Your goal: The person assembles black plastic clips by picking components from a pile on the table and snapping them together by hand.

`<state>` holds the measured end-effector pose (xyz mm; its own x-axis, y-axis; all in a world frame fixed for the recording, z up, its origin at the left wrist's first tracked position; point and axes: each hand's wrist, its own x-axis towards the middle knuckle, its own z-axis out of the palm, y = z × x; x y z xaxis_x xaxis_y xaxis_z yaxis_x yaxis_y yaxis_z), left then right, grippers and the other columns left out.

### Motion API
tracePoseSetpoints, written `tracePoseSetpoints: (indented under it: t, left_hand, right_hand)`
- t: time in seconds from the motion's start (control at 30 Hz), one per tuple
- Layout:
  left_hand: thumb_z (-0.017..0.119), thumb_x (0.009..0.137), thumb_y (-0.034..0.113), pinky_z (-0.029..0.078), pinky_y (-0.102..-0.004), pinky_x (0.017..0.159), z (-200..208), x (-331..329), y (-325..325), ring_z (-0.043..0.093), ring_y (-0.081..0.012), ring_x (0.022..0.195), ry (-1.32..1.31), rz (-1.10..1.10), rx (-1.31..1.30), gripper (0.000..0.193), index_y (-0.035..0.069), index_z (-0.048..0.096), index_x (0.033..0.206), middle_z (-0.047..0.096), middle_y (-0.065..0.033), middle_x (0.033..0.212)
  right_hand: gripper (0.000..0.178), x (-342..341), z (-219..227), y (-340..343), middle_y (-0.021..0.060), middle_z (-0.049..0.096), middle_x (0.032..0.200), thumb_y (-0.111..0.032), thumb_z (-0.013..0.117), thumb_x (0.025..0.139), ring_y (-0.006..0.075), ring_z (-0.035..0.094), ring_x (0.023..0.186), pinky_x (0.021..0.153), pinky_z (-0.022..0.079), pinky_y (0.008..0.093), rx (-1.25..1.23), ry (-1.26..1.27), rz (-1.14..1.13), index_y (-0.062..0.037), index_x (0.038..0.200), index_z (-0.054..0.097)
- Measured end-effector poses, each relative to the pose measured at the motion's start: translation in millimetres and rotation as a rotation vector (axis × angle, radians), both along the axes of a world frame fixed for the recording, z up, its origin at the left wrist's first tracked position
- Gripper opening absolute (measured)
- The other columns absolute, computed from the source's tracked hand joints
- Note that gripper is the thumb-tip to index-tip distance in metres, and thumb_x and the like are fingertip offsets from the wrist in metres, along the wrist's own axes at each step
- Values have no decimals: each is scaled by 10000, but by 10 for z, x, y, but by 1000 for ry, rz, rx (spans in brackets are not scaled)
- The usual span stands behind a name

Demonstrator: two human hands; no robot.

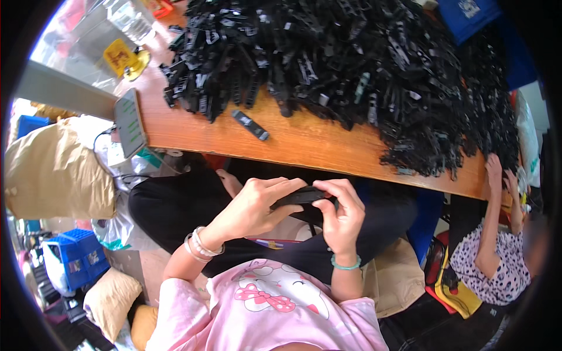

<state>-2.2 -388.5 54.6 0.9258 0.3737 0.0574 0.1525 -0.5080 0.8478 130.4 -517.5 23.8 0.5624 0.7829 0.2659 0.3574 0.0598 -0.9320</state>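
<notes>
A bundle of black plastic strips or a black plastic part (294,198) is held between my hands, over my lap and just off the table's front edge. My left hand (254,205) grips its left end, fingers along the top and thumb beneath. At the right end, my right hand (343,212) pinches it between thumb and fingers. The part's exact kind is hard to make out, as the fingers cover both ends. A single short black piece (250,125) lies apart on the wooden table (293,137), in front of a large heap of black plastic pieces (328,58).
A phone (129,123) leans at the table's left edge, near a yellow tag (120,57). Brown sacks (61,169) and a blue crate (76,257) stand to the left. At the right, a co-worker in a spotted top (486,263) reaches to the heap. A blue bin (468,17) is at the far right.
</notes>
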Motion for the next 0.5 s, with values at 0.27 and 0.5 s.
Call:
tracePoseSetpoints:
  t: [0.27,0.5]
  left_hand:
    - [593,828,13,441,-229,567,-231,-179,428,552,-88,650,-110,622,-22,63,3,620,884,597,-38,726]
    - [681,815,199,445,-258,574,-674,-619,1807,561,-129,593,-82,1298,195,279,-71,657,884,644,-87,720]
  right_hand:
    - [282,98,-127,-102,106,590,1060,18,627,818,138,589,784,647,487,221,-210,177,90,7,1100,628]
    - [268,41,-172,-89,106,578,1100,20,589,851,146,611,855,624,529,230,-156,280,144,14,1119,612]
